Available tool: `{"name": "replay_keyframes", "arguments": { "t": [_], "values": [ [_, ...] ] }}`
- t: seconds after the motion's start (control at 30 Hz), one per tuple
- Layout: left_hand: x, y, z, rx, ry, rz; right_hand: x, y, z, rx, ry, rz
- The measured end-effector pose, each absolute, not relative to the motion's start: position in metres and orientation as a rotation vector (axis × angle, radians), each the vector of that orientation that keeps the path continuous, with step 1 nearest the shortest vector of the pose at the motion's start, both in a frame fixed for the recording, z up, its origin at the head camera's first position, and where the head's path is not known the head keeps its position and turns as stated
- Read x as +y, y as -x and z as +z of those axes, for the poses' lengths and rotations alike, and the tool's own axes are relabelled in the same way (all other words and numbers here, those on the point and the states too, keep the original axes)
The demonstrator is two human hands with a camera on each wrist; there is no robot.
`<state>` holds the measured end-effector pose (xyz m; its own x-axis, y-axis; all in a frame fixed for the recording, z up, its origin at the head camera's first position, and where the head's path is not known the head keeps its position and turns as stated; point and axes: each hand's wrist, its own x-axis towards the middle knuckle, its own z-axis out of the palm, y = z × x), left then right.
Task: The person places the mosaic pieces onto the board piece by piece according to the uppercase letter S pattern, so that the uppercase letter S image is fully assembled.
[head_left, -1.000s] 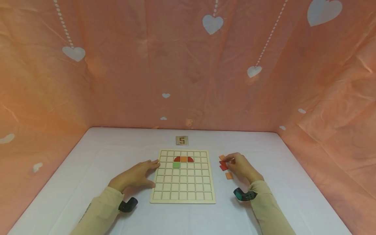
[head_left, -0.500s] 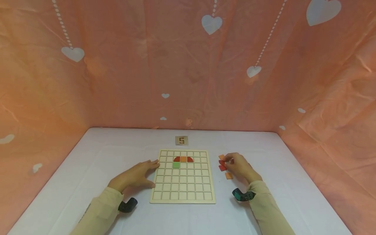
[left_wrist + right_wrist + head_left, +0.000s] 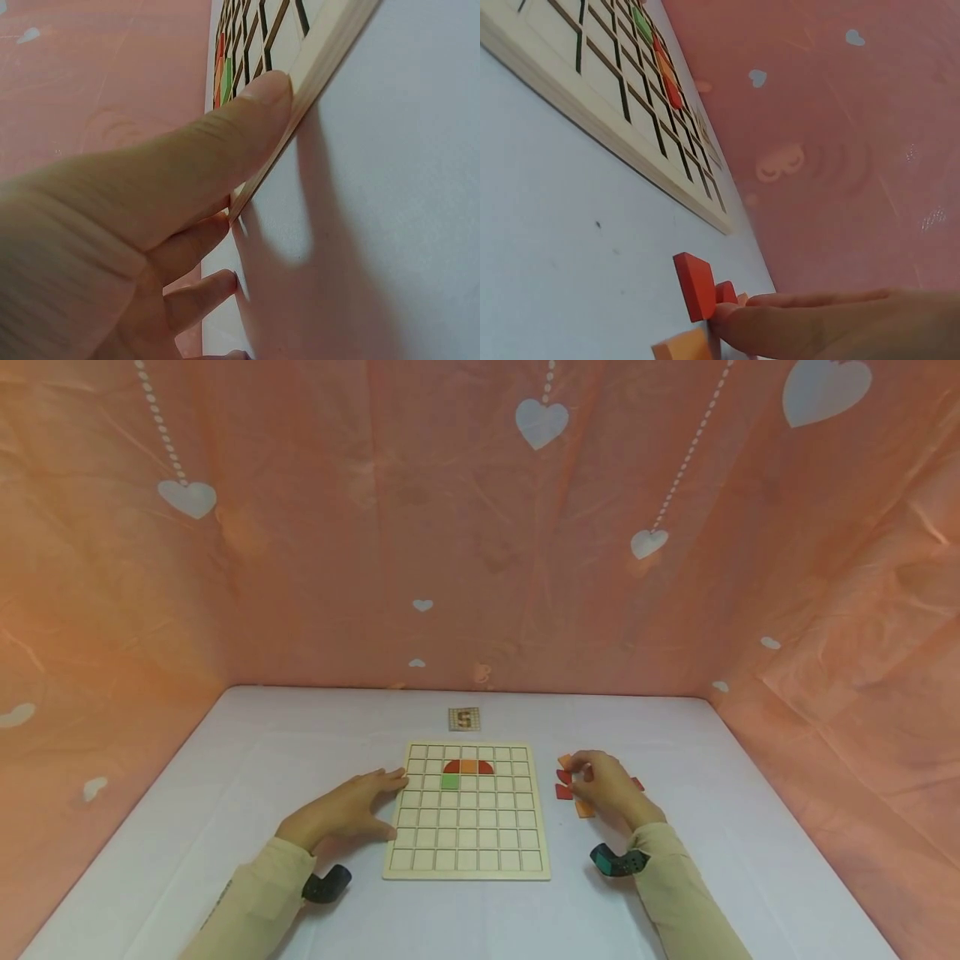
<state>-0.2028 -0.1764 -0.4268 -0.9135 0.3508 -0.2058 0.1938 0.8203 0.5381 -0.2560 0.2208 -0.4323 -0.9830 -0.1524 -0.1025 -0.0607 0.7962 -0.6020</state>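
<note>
A pale wooden grid board (image 3: 457,838) lies mid-table in the head view. My left hand (image 3: 341,810) rests along its left side, thumb (image 3: 262,97) touching the edge and fingers spread. To the right of the board my right hand (image 3: 611,787) reaches among loose tiles. Its thumb touches a red tile (image 3: 564,792), which has one rounded side in the right wrist view. Another red tile (image 3: 563,776) and an orange tile (image 3: 565,762) sit by the index fingertip. One more orange square (image 3: 585,810) lies below the hand, and part of a red piece (image 3: 637,783) shows behind it.
Set in the board are an orange square (image 3: 468,767) between two rounded red tiles (image 3: 452,767), and a green square (image 3: 450,782). A small pattern card (image 3: 464,719) lies beyond the board. A pink curtain (image 3: 480,568) with hearts surrounds the white table (image 3: 300,727).
My right hand has shifted slightly left, and the nearer red tile has slid left and turned under it. A red piece behind the hand has come into view. The left hand stays put.
</note>
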Motion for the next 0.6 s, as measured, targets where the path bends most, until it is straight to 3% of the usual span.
{"name": "replay_keyframes", "arguments": {
  "t": [0.6],
  "values": [
    [-0.178, 0.203, -0.428, 2.704, -0.432, 0.77, 0.21, 0.255, -0.429, 2.861, 0.251, -0.994]
  ]
}}
